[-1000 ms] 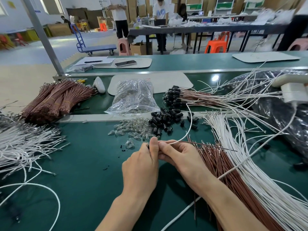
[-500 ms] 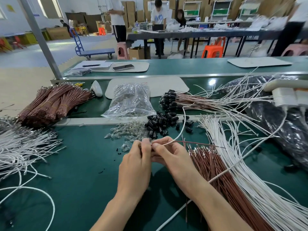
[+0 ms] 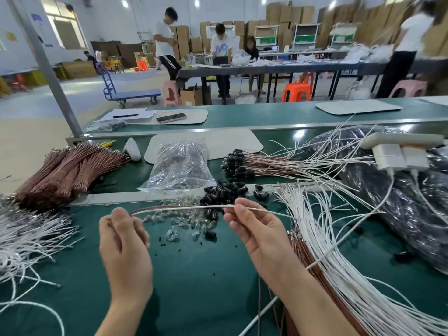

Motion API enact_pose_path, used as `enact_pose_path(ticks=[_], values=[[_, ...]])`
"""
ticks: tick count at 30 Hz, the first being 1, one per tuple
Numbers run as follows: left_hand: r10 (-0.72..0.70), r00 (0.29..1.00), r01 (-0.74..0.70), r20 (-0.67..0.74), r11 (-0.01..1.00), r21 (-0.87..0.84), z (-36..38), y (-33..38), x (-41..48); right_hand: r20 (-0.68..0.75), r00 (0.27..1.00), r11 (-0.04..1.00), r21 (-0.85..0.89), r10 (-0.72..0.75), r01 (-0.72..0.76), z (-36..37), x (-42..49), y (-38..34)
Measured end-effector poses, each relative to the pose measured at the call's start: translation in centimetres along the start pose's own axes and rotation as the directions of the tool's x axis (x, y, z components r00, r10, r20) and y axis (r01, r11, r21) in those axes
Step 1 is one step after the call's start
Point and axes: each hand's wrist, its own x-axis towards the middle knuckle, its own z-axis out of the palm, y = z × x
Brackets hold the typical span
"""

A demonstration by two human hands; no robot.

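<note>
Left hand [image 3: 123, 246]: back toward the camera, fingers curled, thumb and fingertips pinching the left end of a wire pair [image 3: 184, 208]. Right hand [image 3: 257, 229]: palm turned up, thumb and forefinger closed on the same pair further along, remaining fingers loosely bent.

Wire pair: one white and one brown strand side by side, stretched almost level between the two hands, raised clear of the green bench mat [image 3: 194, 275]; white strand running on past the right hand toward the right.

Directly beneath the pair: scattered clear glass bulbs [image 3: 184, 219]. Just behind these, a heap of loose black caps [image 3: 223, 191]. Behind again, a clear plastic bag [image 3: 179, 166], slumped on the mat.

Right of the bag: a sheaf of finished leads [image 3: 242, 163], black caps at the left ends, brown and white tails fanned to the right.

Beside the right forearm: a thick fan of loose white wires [image 3: 339, 263] over a layer of brown wires [image 3: 305, 253]. Further right, a black plastic sack [image 3: 400, 214] with a white power strip [image 3: 400, 151] on top.

Far left: tied bundles of brown wire [image 3: 65, 170], and nearer the camera a loose spread of white wire [image 3: 24, 234].
</note>
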Motion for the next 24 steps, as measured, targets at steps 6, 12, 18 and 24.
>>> enact_pose_path(ticks=[6, 12, 18, 24], values=[[0.012, 0.923, -0.074, 0.385, 0.986, 0.148, 2.9, -0.5, 0.8, -0.040, 0.981, 0.980, -0.064, -0.190, 0.188, -2.1, 1.7, -6.6], [0.089, 0.816, -0.227, 0.571, 0.958, 0.175, 13.7, 1.6, 5.4, -0.039, 0.916, 0.890, -0.257, -0.400, 0.377, -2.8, 7.3, -16.0], [0.000, 0.775, -0.346, 0.632, 0.837, 0.424, 24.0, -0.6, 9.8, -0.219, 0.965, 0.893, -0.448, -0.145, 0.033, -6.0, 10.8, -19.1], [-0.087, 0.678, -0.475, 0.730, 0.706, 0.525, 22.5, -3.9, 6.5, -0.209, 0.977, 0.841, -0.536, -0.053, -0.069, -10.0, 7.7, -15.4]])
